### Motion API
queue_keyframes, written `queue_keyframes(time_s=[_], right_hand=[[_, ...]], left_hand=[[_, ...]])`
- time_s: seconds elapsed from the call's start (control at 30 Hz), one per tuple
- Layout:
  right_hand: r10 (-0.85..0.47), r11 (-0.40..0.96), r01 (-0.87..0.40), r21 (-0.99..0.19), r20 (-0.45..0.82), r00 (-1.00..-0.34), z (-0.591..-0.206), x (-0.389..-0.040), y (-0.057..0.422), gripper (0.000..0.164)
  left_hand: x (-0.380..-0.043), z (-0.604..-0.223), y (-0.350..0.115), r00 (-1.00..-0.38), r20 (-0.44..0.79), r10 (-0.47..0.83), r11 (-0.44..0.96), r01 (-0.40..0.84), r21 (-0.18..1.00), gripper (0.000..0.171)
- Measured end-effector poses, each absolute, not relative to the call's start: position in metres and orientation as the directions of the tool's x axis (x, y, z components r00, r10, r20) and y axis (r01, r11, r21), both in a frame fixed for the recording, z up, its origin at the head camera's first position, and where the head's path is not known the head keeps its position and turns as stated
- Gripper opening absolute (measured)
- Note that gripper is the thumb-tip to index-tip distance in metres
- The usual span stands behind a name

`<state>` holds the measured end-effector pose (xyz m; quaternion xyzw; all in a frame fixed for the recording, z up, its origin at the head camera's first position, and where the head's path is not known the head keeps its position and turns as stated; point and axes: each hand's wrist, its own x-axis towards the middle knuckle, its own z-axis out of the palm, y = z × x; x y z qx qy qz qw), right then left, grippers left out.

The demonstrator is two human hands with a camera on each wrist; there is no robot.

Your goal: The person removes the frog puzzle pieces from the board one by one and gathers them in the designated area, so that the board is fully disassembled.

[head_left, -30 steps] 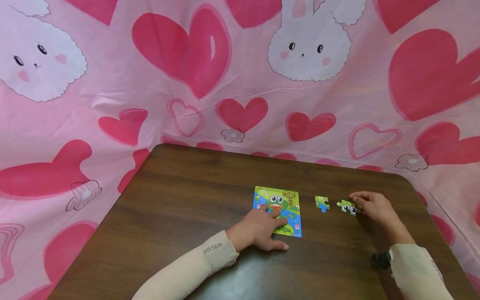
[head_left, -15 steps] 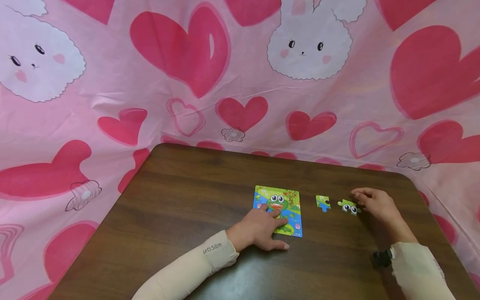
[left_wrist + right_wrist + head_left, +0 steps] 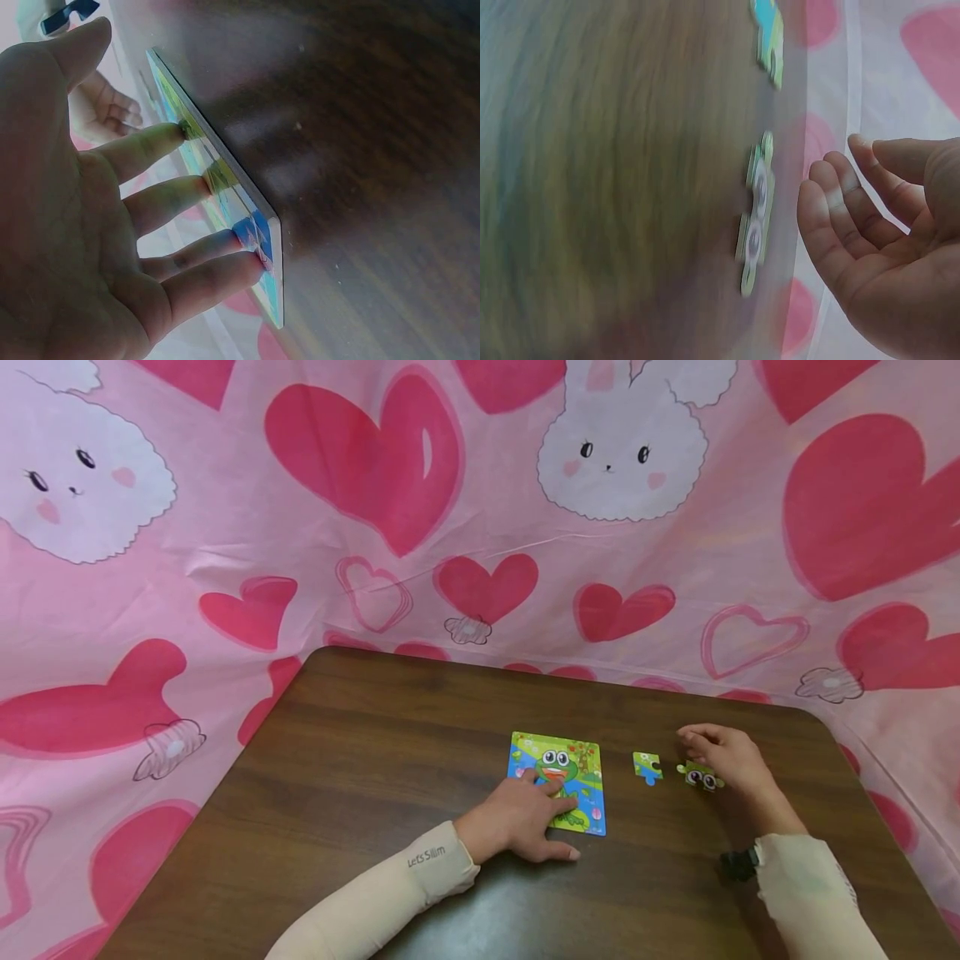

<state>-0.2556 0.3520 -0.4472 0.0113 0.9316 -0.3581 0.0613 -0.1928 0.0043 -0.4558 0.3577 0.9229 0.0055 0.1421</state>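
My left hand (image 3: 521, 818) rests with spread fingers on a square frog picture board (image 3: 588, 768). In the left wrist view the fingertips touch the printed face of the board (image 3: 217, 172). My right hand (image 3: 727, 760) hovers over the table, its fingers loosely bent and holding nothing. Beneath it lies a green puzzle piece with two cartoon eyes (image 3: 701, 777), partly covered in the head view. The right wrist view shows the eye piece (image 3: 757, 202) apart from the right hand (image 3: 885, 232). A green and blue puzzle piece (image 3: 647, 767) lies between the board and the eye piece.
A brown wooden table (image 3: 360, 760) bears everything. Pink cloth with hearts and rabbits (image 3: 487, 485) hangs behind and beside its edges. A dark band (image 3: 740, 865) circles the right wrist.
My right hand has lifted off the eye piece and moved to the left above it. The eye piece shifted very slightly, while my left hand stayed on the board.
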Motion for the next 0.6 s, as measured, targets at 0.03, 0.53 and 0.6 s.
queue_keyframes(time_s=[0.03,0.53,0.6], right_hand=[[-0.029,0.732,0.061,-0.679,-0.120,-0.992,-0.447,-0.256,0.349,0.050],[-0.097,0.634,0.042,-0.772,-0.133,-0.986,-0.453,-0.261,0.305,0.046],[-0.111,0.612,0.029,-0.790,-0.122,-0.986,-0.454,-0.263,0.300,0.045]], left_hand=[[-0.193,-0.456,0.005,-0.704,-0.257,0.662,0.744,0.658,0.112,0.076],[-0.193,-0.457,0.004,-0.703,-0.256,0.664,0.744,0.655,0.131,0.076],[-0.193,-0.457,0.004,-0.703,-0.257,0.663,0.745,0.652,0.137,0.076]])
